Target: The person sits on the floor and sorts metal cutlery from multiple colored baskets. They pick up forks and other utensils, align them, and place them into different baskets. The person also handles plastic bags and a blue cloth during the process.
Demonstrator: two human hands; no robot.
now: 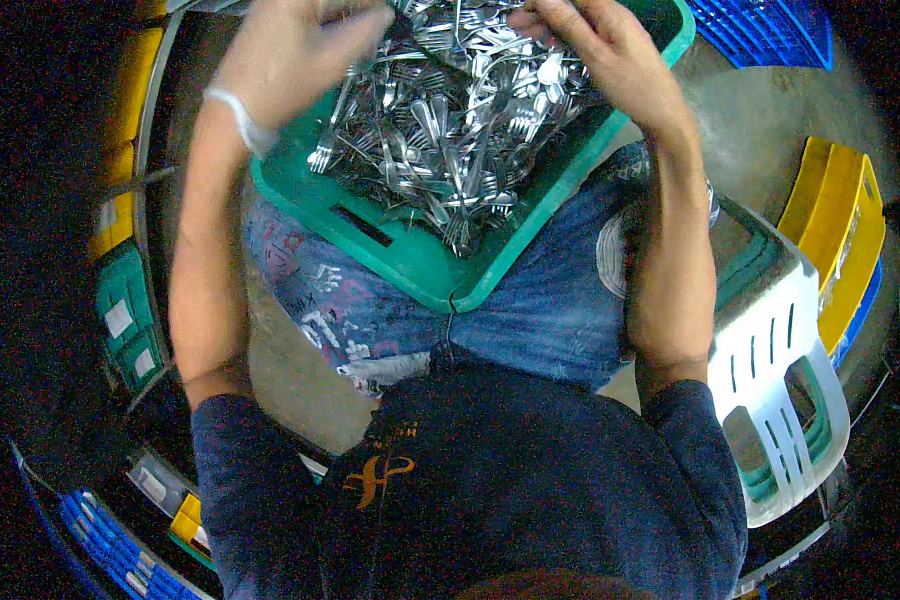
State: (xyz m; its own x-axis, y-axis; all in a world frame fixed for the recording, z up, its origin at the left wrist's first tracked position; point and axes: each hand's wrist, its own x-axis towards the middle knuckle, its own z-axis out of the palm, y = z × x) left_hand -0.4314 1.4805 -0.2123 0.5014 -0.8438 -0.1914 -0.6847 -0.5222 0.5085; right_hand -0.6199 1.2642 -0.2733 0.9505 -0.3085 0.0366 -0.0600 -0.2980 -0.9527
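A green plastic crate (420, 281) rests tilted across my lap, one corner towards me. Inside lies a jumbled heap of metal forks (461, 169), pointing every way. My left hand (300, 64) is over the crate's left side, blurred, with a whitish band (240, 120) around its wrist. Its fingertips are partly cut off at the top edge, so its grip is unclear. On the other side, my right hand (607, 56) reaches over the heap with curled fingers close to the forks. Whether it pinches one cannot be made out.
To my right stands a pale plastic chair (765, 352) with slots in its back. Yellow plastic bins (832, 232) are beyond it, and a blue crate (769, 30) is at top right. Labelled green bins (127, 322) and yellow bins (131, 90) line the left side, with blue bins (120, 551) lower down.
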